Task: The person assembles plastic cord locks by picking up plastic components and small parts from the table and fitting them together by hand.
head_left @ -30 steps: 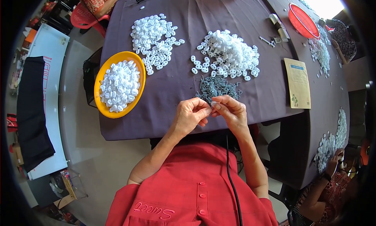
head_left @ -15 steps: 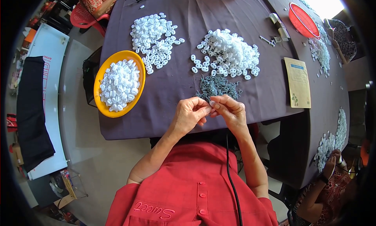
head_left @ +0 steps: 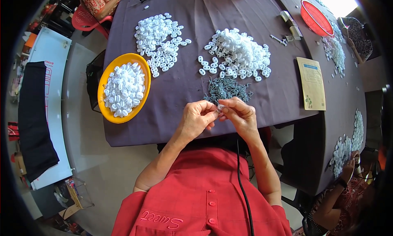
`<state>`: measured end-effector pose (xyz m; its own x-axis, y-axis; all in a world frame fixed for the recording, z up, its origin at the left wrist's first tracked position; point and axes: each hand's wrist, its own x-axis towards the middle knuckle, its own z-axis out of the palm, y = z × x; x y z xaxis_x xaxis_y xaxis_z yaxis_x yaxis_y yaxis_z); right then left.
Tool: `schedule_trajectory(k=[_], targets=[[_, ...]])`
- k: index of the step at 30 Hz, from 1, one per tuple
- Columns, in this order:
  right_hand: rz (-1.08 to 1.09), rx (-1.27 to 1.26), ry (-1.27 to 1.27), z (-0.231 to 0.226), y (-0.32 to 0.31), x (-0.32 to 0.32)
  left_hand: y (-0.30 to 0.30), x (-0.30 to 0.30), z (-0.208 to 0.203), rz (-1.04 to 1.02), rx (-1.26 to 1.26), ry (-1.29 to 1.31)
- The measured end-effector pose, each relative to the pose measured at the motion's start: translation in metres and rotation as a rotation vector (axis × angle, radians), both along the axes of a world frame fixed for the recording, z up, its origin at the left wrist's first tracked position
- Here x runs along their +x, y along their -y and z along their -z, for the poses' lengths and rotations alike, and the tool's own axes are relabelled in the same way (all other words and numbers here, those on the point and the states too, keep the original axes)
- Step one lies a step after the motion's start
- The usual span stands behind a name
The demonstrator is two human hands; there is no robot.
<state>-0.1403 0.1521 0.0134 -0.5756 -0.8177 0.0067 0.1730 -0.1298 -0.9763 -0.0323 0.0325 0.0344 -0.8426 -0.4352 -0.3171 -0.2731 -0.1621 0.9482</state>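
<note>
Right hand [head_left: 245, 120] pinches a white piece [head_left: 221, 107] — left hand [head_left: 197, 120] beside it, its grip unclear.

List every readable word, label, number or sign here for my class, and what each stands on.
I'm leaving the wording out, but lettering shows on:
Red shirt: stitched lettering, legible.
White board: red lettering, partly hidden by the black cloth.
Tan packet: print too small to read.
</note>
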Motion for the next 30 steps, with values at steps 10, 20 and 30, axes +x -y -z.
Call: schedule_trajectory(k=[10,20,30], targets=[[0.07,0.002,0.135,0.0023,0.0013,0.0041,0.0011,0.002,0.0023,-0.013,0.014,-0.006],[0.084,-0.006,0.087,0.0043,0.0019,0.0056,0.0007,0.002,0.0045,-0.038,0.057,0.009],[0.07,0.019,0.038,0.0054,0.0014,0.0056,0.0006,-0.0002,0.0066,-0.037,0.033,0.026]])
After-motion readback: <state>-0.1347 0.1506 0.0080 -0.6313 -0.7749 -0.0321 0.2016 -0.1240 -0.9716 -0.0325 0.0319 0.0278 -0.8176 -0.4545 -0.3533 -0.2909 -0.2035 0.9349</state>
